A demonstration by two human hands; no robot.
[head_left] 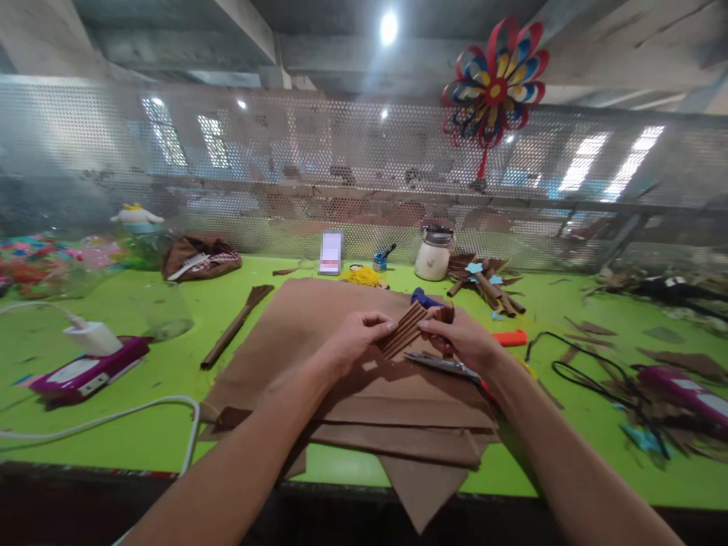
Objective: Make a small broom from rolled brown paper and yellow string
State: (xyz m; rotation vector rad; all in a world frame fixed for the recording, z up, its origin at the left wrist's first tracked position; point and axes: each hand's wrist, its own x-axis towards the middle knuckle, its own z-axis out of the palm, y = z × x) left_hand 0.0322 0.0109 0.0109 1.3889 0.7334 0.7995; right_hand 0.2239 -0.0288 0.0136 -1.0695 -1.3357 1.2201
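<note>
Between my two hands is a strip of pleated brown paper (pixel 403 331), its folds running lengthwise. My left hand (pixel 364 337) pinches its left edge with thumb and finger. My right hand (pixel 458 334) grips its right side, and a bunched pleated part stands up by the fingers. Under them lie stacked sheets of brown paper (pixel 307 318), with folded edges toward me. A pair of scissors (pixel 447 365) rests on the sheets below my right hand, its red handles partly hidden by the wrist. A dark blue tool (pixel 424 297) lies just behind the hands.
A rolled brown paper stem (pixel 236 327) lies left. Behind stand a phone (pixel 330 252), yellow ties (pixel 364 276), a lidded jar (pixel 434 254) and a bundle of paper rolls (pixel 492 288). Purple power strips (pixel 91 371) with cables flank both sides. An orange handle (pixel 510 338) lies right.
</note>
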